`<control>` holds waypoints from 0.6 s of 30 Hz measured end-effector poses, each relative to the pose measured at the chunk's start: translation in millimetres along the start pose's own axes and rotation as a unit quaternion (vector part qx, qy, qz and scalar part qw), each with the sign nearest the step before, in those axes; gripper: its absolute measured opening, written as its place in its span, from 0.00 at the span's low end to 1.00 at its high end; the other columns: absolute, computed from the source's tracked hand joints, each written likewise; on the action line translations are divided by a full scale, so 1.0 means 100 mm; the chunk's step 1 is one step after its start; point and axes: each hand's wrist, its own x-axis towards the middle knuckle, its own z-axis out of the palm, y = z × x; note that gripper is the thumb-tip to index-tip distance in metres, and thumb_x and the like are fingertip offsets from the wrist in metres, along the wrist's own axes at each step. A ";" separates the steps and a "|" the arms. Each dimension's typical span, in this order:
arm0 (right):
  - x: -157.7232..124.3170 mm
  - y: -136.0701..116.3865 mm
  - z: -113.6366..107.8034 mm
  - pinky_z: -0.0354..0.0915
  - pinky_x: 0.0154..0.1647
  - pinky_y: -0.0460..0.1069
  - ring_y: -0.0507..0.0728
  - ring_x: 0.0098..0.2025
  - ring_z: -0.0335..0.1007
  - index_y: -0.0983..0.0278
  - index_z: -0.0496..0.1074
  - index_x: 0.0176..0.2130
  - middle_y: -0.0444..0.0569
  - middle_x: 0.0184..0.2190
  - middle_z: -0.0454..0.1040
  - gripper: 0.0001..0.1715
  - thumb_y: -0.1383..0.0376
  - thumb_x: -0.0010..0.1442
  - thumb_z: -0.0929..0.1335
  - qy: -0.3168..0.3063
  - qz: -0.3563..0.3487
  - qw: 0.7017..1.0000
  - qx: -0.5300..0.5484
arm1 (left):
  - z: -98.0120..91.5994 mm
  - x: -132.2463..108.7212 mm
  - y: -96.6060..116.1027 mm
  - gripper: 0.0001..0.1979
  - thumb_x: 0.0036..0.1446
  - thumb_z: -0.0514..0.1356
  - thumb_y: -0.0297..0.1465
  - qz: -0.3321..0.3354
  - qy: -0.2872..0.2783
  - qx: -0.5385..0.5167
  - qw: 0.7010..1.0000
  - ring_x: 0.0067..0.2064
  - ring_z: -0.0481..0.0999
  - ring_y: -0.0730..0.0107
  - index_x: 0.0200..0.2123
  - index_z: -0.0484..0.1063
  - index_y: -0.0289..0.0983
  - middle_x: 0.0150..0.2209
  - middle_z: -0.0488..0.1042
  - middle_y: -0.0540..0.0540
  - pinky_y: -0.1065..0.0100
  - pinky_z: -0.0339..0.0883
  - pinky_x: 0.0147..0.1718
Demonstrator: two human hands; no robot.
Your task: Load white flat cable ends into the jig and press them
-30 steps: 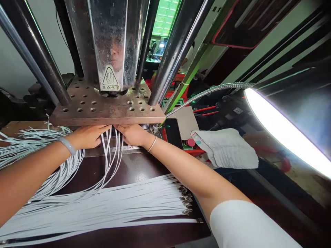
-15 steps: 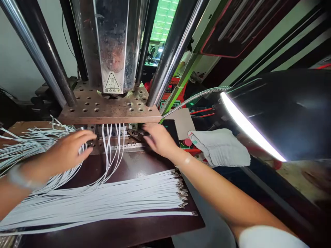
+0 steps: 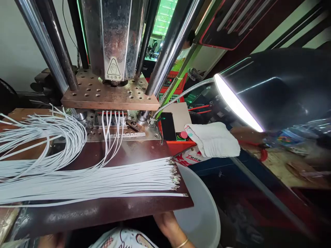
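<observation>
Fingers of the left hand (image 3: pixel 52 240) and right hand (image 3: pixel 167 223) are hidden under the near edge of the counter (image 3: pixel 116 210) — wide or narrow, I cannot tell — probably placed there to be clear of the press (image 3: pixel 113 38) at the counter's far side. White cables (image 3: pixel 108 181) lie across the counter, some strands (image 3: pixel 106 146) looping up beneath the press; connector ends (image 3: pixel 176 177) gather toward the counter's right edge, presumably for tidiness.

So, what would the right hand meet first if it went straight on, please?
The right hand would probably meet the underside of the brown board, whose edge hides its fingertips; depth is unclear.
</observation>
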 end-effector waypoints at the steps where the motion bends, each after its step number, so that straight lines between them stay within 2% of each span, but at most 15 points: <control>1: 0.03 -0.03 0.02 0.74 0.49 0.64 0.67 0.43 0.78 0.54 0.79 0.44 0.51 0.36 0.81 0.44 0.32 0.35 0.77 0.000 0.008 1.000 0.003 | 0.00 0.01 -0.03 0.42 0.38 0.54 0.67 -0.017 -0.006 -0.026 0.999 0.57 0.78 0.41 0.57 0.74 0.63 0.49 0.82 0.54 0.46 0.80 0.45; 5: 0.06 -0.08 -0.06 0.72 0.54 0.64 0.68 0.47 0.77 0.57 0.79 0.45 0.52 0.36 0.82 0.42 0.35 0.38 0.78 -0.004 0.033 0.999 0.011 | -0.03 0.07 -0.10 0.37 0.46 0.56 0.63 -0.014 -0.043 -0.061 0.997 0.60 0.75 0.42 0.54 0.77 0.51 0.45 0.84 0.49 0.46 0.78 0.53; 9: 0.03 -0.07 -0.08 0.71 0.55 0.65 0.68 0.49 0.76 0.58 0.79 0.44 0.53 0.38 0.82 0.45 0.35 0.34 0.79 -0.005 0.023 1.000 0.018 | -0.02 0.10 -0.07 0.38 0.47 0.55 0.64 0.007 -0.062 -0.029 0.998 0.59 0.76 0.41 0.52 0.78 0.47 0.45 0.83 0.45 0.46 0.76 0.55; 14: 0.04 -0.12 0.03 0.73 0.51 0.63 0.66 0.47 0.77 0.55 0.78 0.44 0.51 0.39 0.82 0.44 0.33 0.34 0.78 -0.028 -0.002 0.999 0.020 | -0.02 0.12 -0.07 0.40 0.53 0.40 0.64 0.086 -0.103 0.100 0.986 0.59 0.76 0.47 0.51 0.78 0.49 0.43 0.83 0.46 0.49 0.77 0.53; 18: 0.02 -0.11 0.03 0.75 0.38 0.58 0.62 0.35 0.77 0.57 0.77 0.36 0.49 0.30 0.80 0.44 0.25 0.37 0.72 -0.030 -0.024 0.998 -0.041 | -0.23 0.23 -0.23 0.42 0.56 0.37 0.65 0.142 -0.113 0.252 0.950 0.58 0.76 0.44 0.50 0.78 0.46 0.41 0.83 0.43 0.46 0.76 0.53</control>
